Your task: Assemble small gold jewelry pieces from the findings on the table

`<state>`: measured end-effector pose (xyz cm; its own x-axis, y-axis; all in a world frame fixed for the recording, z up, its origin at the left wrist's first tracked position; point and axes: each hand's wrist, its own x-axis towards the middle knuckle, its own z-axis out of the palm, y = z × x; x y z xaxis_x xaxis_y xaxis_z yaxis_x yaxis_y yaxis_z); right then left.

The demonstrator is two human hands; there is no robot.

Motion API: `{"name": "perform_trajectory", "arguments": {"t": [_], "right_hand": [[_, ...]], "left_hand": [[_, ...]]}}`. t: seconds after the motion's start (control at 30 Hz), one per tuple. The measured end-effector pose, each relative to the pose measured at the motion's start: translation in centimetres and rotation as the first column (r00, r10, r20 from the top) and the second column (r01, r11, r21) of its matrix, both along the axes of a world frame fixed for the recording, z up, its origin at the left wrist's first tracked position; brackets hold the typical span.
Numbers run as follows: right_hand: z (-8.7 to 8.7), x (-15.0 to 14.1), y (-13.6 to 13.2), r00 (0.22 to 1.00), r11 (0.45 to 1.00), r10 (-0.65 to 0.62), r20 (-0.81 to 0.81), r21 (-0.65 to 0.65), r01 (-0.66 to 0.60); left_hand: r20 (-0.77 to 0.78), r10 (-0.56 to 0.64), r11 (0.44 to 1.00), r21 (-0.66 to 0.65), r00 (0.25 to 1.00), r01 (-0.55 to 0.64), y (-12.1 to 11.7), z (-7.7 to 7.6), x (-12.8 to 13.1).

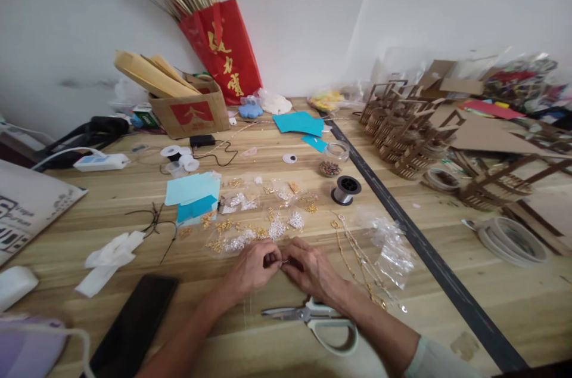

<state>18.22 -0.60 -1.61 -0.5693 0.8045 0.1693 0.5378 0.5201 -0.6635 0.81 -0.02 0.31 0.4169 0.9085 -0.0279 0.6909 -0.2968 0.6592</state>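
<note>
My left hand (pixel 254 268) and my right hand (pixel 314 269) meet at the middle of the table, fingertips pinched close together. Between them shows a tiny chain-like piece (pixel 285 262); its exact kind is too small to make out. Just beyond my fingers lie small bags and heaps of silver beads (pixel 277 227) and gold beads (pixel 224 226). Scissors with pale green handles (pixel 331 333) rest under my right forearm, blades pointing left. Gold and silver chains (pixel 353 253) lie to the right of my right hand, beside crumpled clear plastic bags (pixel 392 250).
A wire spool (pixel 345 190) and a jar of beads (pixel 330 169) stand farther back. Blue cards (pixel 196 190) lie left, a black phone (pixel 134 324) nearer me. Beyond a dark strip (pixel 402 217) stand brown wooden baskets (pixel 415 148). A cardboard box (pixel 192 115) and red bag (pixel 236 50) stand behind.
</note>
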Motion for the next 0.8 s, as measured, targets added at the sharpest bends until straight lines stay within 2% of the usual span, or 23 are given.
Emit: {"name": "perform_trajectory", "arguments": {"t": [0.2, 0.6, 0.8], "right_hand": [[0.2, -0.2, 0.0, 1.000, 1.000, -0.009, 0.010, 0.015, 0.009], [-0.1, -0.2, 0.1, 0.999, 1.000, -0.028, -0.047, -0.011, 0.027], [0.1, -0.2, 0.0, 0.999, 1.000, -0.024, -0.028, -0.006, 0.023]], "left_hand": [[0.035, -0.010, 1.000, 0.002, 0.999, 0.010, 0.0, 0.1, -0.1], [0.179, 0.035, 0.989, -0.145, 0.983, -0.009, 0.7, -1.0, -0.7], [0.235, 0.040, 0.988, -0.156, 0.971, -0.003, 0.7, -1.1, -0.6]]}}
